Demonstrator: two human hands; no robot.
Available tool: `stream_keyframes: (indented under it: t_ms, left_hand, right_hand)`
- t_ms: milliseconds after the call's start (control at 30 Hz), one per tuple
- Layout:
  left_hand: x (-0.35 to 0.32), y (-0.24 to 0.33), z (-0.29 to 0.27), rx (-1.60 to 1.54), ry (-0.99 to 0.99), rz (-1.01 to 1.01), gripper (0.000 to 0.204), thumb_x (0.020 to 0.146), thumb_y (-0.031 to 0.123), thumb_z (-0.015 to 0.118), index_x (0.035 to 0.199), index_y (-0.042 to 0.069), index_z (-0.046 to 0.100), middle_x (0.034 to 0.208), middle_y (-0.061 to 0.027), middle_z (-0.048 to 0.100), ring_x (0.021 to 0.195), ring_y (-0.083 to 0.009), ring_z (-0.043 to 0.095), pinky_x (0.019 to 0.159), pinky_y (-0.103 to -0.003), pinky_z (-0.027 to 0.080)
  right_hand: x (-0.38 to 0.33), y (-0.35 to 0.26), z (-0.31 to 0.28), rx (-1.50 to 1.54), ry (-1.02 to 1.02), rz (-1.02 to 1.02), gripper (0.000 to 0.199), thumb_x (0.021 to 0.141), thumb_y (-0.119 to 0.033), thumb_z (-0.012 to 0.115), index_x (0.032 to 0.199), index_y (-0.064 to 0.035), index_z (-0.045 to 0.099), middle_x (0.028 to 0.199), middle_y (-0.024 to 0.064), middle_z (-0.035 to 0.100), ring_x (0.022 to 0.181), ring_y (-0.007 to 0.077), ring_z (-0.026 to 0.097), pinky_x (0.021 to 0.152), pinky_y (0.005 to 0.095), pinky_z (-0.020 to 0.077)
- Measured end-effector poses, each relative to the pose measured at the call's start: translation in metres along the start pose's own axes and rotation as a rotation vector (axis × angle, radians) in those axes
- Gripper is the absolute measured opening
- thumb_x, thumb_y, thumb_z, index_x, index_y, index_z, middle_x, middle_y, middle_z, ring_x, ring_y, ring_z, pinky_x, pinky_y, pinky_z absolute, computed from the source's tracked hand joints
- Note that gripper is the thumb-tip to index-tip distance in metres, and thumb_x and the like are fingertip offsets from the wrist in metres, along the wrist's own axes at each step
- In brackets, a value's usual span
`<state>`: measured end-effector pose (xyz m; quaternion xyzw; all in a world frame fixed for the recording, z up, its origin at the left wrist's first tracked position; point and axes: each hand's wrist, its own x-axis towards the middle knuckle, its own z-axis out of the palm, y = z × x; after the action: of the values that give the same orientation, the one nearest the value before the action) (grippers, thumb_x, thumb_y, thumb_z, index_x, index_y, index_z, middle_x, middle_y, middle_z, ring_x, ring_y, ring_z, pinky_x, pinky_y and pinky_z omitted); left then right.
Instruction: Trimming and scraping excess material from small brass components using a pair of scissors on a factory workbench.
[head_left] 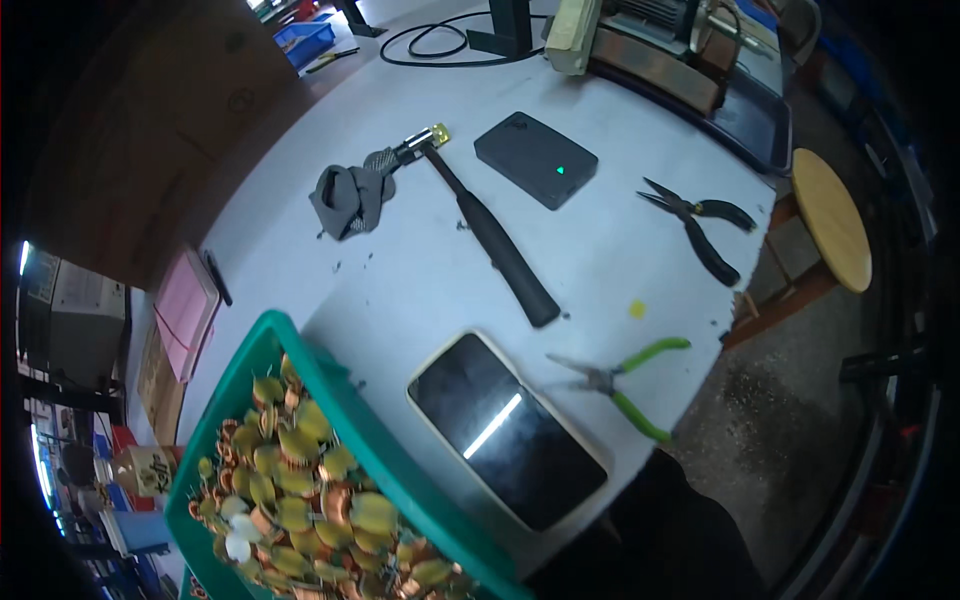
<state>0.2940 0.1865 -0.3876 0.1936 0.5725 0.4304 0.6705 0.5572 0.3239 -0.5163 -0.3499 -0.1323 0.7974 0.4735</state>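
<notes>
Hands: we see neither our left nor our right hand in the head view, so we cannot tell whether either is spread, closed or holding anything; only a dark sleeve or trouser shape (pixel 660 530) fills the lower edge.
Nearest tool: the small pliers with lime-green plastic handles (pixel 625 385) lie flat on the white tabletop (pixel 400 270), handles pointing right towards the table edge, metal nose pointing left towards the tablet.
Tablet: a black glass tablet in a pale frame (pixel 505 430) lies just left of the green pliers, near but not touching, with a strip of light reflected on it.
Bin: a green plastic bin (pixel 345 400) at lower left is heaped with yellow-taped copper wire coils (pixel 300 490); its rim stands just beside the tablet's corner.
Doing it well: we judge a pickup of the green pliers goes best by the handles from the right, since the nose lies close to the tablet glass.
In the way: a black-gripped hammer with a brass head (pixel 495 240) lies diagonally above the tablet, well apart from the pliers.
Further off: a crumpled grey glove (pixel 350 195), a flat black box with a green light (pixel 535 158), and black-handled long-nose pliers (pixel 700 225).
Beside the table: a round wooden stool (pixel 832 215).
</notes>
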Motion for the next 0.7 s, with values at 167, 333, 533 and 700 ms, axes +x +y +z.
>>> stream_keyframes:
  t_ms: [167,333,533,700]
  left_hand:
    - [-0.048,0.053,0.029,0.121,0.159,0.202,0.04,0.097,0.037,0.038,0.094,0.0,0.055,0.061,-0.0081,0.053,0.045,-0.0149,0.05,0.041,-0.022,0.044]
    - [-0.088,0.1,0.058,-0.076,0.285,-0.034,0.036,0.096,0.032,0.041,0.093,0.0,0.056,0.071,-0.0086,0.056,0.054,-0.0154,0.053,0.05,-0.022,0.045]
    - [-0.14,0.15,0.106,-0.394,0.521,-0.182,0.03,0.094,0.026,0.044,0.09,-0.001,0.059,0.083,-0.0091,0.058,0.065,-0.0161,0.055,0.06,-0.021,0.046]
    - [-0.192,0.204,0.13,-0.677,0.607,-0.23,0.026,0.093,0.02,0.047,0.088,-0.002,0.06,0.092,-0.0095,0.061,0.074,-0.0166,0.057,0.069,-0.02,0.046]
  right_hand:
    - [0.009,0.062,-0.004,-0.021,0.109,-0.019,0.04,0.089,-0.034,0.051,0.119,-0.0076,0.044,0.113,0.0083,0.045,0.098,0.0202,0.043,0.078,0.033,0.0401]
    - [0.01,0.107,-0.006,-0.091,0.172,0.007,0.034,0.089,-0.032,0.05,0.113,-0.0081,0.046,0.105,0.0066,0.046,0.091,0.018,0.043,0.073,0.0308,0.0391]
    - [0.021,0.151,0.019,-0.187,0.101,0.088,0.026,0.09,-0.028,0.049,0.107,-0.0088,0.047,0.097,0.0046,0.047,0.083,0.0155,0.042,0.067,0.0281,0.0378]
    - [0.027,0.167,0.058,-0.257,0.033,0.066,0.02,0.091,-0.026,0.048,0.102,-0.0093,0.049,0.089,0.0029,0.047,0.076,0.0134,0.042,0.062,0.0259,0.0368]
